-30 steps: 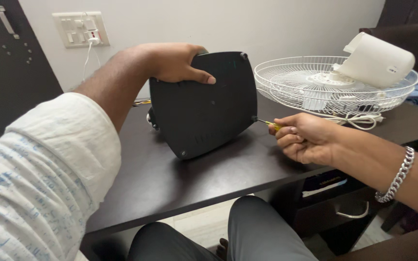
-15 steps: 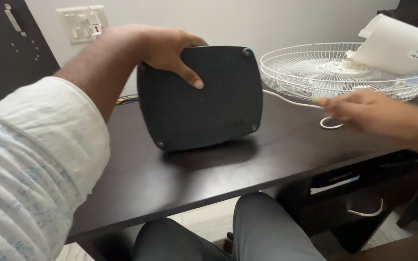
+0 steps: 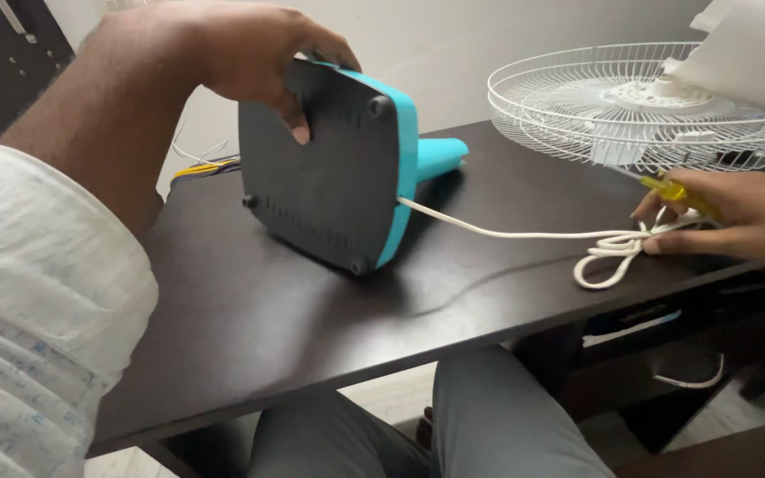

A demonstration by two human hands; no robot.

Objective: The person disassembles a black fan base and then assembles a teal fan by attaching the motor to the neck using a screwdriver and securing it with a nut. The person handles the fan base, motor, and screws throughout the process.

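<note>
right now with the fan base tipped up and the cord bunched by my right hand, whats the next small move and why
Probably draw the white cord aside, clear of the fan base. It runs from the base's lower edge to a loose bunch under the right hand, which also holds the yellow screwdriver. The left hand grips the base's top, keeping it tilted on the table.

Even, soft indoor light, moderately bright. Dark table (image 3: pixel 250 327) carries a dull sheen and a faint shadow under the white cord (image 3: pixel 498 234). White fan grille (image 3: pixel 630 97) slightly overexposed. Near sleeve (image 3: pixel 19 319) soft, out of focus; mild wide-angle stretch at edges
</note>
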